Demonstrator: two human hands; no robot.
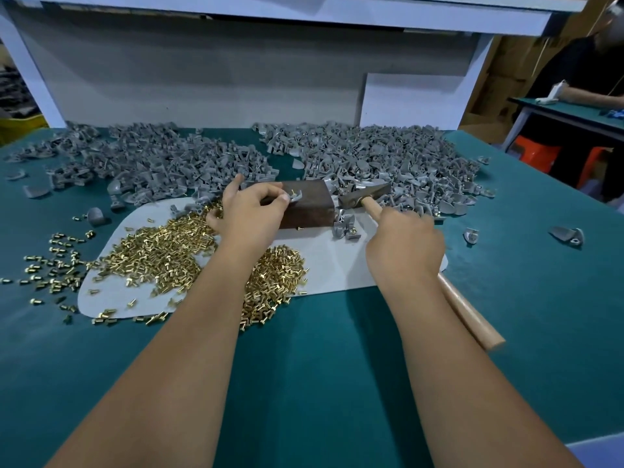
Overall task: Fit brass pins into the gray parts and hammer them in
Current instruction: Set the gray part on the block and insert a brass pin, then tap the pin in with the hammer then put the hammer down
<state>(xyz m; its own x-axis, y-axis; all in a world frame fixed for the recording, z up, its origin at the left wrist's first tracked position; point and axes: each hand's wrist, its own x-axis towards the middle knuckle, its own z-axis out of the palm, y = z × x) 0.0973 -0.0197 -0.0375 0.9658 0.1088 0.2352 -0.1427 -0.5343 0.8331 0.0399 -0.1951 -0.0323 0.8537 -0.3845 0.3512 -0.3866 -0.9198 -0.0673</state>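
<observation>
Left hand [251, 211] pinches a gray part [294, 197] with a brass pin standing in it, on top of the dark block [305, 206]. Right hand [405, 244] grips the hammer [366, 196] by its wooden handle, head low just right of the block, close to the part. Loose brass pins [162, 251] lie on the white mat [337, 265] under the left wrist. Gray parts [371, 153] pile behind, along the table's [320, 366] far edge. Bare green surface stretches toward the near edge.
</observation>
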